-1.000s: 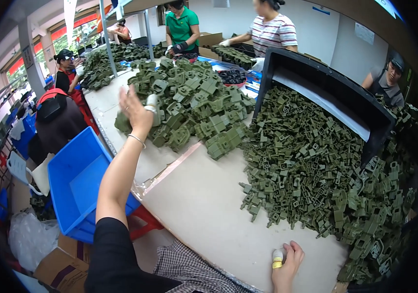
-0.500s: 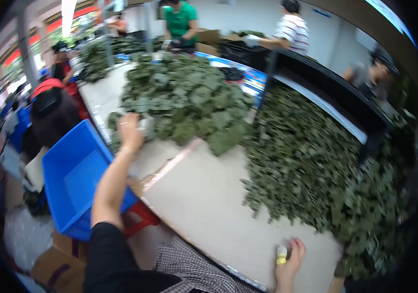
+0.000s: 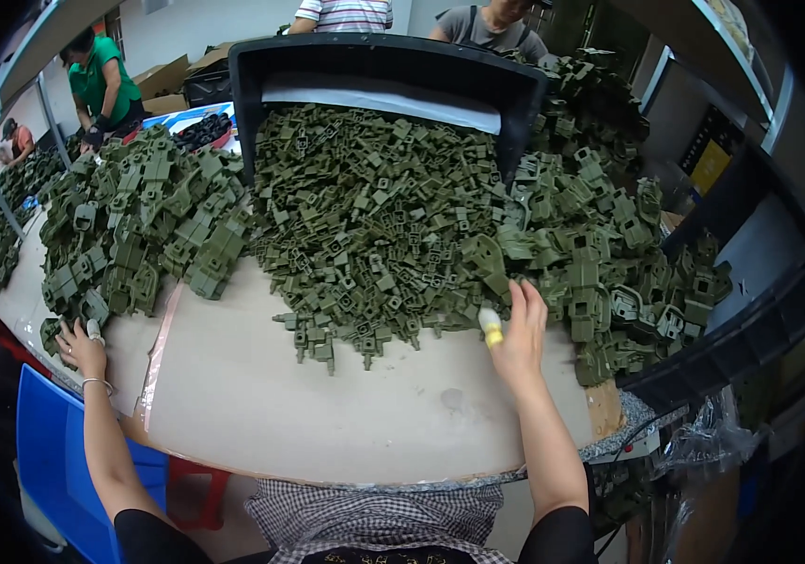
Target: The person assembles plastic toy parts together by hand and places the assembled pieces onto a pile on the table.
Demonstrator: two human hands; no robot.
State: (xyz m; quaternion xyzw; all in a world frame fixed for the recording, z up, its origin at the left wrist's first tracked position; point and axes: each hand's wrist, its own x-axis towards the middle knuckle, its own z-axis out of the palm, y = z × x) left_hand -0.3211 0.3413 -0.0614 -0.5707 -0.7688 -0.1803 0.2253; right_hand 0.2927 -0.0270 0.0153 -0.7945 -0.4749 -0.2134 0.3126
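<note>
At the lower edge of the left heap of olive-green plastic parts (image 3: 153,221), my left hand (image 3: 85,353) has its fingers apart. Its fingertips touch or nearly touch a green part (image 3: 51,335) at the table's edge. My right hand (image 3: 521,340) reaches between the middle heap of small green parts (image 3: 365,235) and the right heap of larger green parts (image 3: 590,273). Its fingers are stretched, with the thumb held off to the side, beside a larger curved part (image 3: 485,261). White coverings wrap both thumbs, the right one with a yellow band.
A black bin (image 3: 379,58) lies tipped behind the middle heap. The beige tabletop (image 3: 327,414) carries a pinkish tape strip (image 3: 160,348). A blue tub (image 3: 50,470) stands below at left, by a red stool (image 3: 200,489). Several people work beyond; another black bin (image 3: 731,329) stands at right.
The view has swung to the right. My right hand has moved from the table's near edge forward to the heaps. My left hand stays by the left heap, now at its near corner.
</note>
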